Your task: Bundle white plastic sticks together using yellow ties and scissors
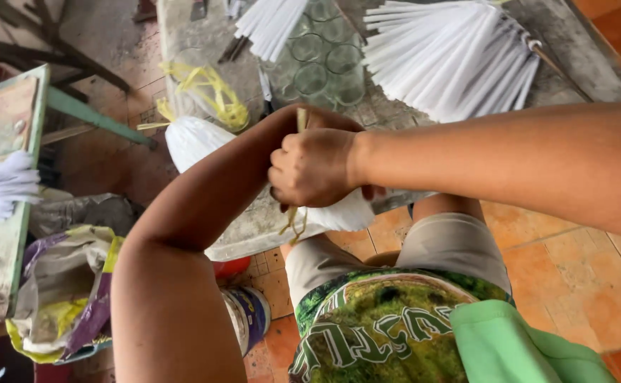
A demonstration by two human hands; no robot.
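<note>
Two hands are at work, the right hand (314, 177) in front and the left hand (325, 119) mostly hidden behind it. They share one yellow strip (301, 119) and one small white bag (342, 213). A second tied white bag (195, 140) lies on the one stone slab (254, 227). Two fans of white sticks (449, 57) (271, 25) sit further up.

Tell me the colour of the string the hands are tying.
Yellow: the string sticks up between the hands, with its ends dangling below, seen in the head view.
</note>
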